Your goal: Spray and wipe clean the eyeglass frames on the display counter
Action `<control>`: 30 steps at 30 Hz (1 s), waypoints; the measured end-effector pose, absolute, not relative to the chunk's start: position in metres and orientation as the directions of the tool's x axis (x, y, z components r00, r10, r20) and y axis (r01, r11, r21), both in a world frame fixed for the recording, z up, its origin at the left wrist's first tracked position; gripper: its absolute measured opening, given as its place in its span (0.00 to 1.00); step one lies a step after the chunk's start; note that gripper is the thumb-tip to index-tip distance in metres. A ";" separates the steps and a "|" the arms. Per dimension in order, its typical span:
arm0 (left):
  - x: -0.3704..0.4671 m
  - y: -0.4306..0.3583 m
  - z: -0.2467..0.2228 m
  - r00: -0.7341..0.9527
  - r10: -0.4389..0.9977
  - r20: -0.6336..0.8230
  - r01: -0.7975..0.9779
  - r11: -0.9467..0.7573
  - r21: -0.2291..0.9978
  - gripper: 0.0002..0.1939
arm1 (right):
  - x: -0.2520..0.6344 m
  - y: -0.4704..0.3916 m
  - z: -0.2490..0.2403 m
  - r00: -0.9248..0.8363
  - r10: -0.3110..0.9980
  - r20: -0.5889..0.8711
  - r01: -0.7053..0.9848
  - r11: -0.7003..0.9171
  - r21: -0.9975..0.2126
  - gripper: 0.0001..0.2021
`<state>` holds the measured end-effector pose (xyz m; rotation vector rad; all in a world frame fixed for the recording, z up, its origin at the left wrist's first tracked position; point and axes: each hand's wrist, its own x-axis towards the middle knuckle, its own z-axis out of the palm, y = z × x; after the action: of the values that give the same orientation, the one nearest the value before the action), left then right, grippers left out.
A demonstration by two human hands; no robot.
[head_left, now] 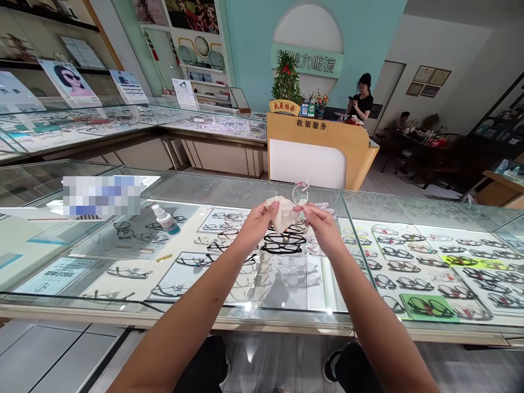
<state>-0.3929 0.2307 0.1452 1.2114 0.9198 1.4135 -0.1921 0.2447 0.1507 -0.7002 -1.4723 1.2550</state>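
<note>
Over the glass counter, my left hand (265,217) is closed on a pale cleaning cloth (284,216), its thumb pressing on the fabric. My right hand (321,222) pinches a pair of clear-framed eyeglasses (301,192), one rim standing up above the fingers. The cloth lies against the glasses between both hands; part of the frame is hidden behind cloth and fingers. To the left, a small white spray bottle (165,219) with blue liquid stands on the counter top. Dark-framed eyeglasses (282,243) lie in the display below my hands.
The glass display counter (286,319) runs across in front of me, with rows of eyeglasses (413,284) inside at right. Blurred-out papers (102,196) lie at left. Farther back are a cashier desk (319,136) and a person (360,101) holding a phone.
</note>
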 end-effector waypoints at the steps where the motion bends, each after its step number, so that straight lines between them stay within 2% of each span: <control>1: -0.391 0.229 0.145 0.061 0.977 0.204 -0.185 -0.190 0.964 0.30 | -0.192 0.246 0.150 -0.252 0.900 0.356 -0.186 0.316 -0.931 0.18; 6: -0.380 0.223 0.141 0.240 0.938 0.249 -0.142 -0.220 0.965 0.29 | -0.198 0.248 0.144 -0.243 0.899 0.363 -0.211 0.317 -0.925 0.17; 15: -0.374 0.222 0.136 0.207 0.957 0.205 -0.159 -0.174 0.972 0.27 | -0.210 0.237 0.143 -0.354 0.868 0.349 -0.242 0.276 -0.930 0.15; 19: -0.375 0.224 0.132 0.180 0.970 0.162 -0.203 -0.125 0.971 0.26 | -0.212 0.236 0.143 -0.394 0.873 0.287 -0.321 0.162 -0.933 0.16; 22: -0.376 0.224 0.131 0.173 0.973 0.154 -0.238 -0.110 0.965 0.26 | -0.213 0.238 0.140 -0.371 0.900 0.231 -0.356 0.092 -0.930 0.15; 30: -0.374 0.218 0.141 0.230 0.964 0.132 -0.220 -0.081 0.972 0.26 | -0.212 0.240 0.140 -0.283 0.944 0.167 -0.355 0.059 -0.933 0.16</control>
<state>-0.3741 0.2181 0.1413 1.2356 0.8232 1.1949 -0.2123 0.2402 0.1396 -0.6974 -1.2109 1.4870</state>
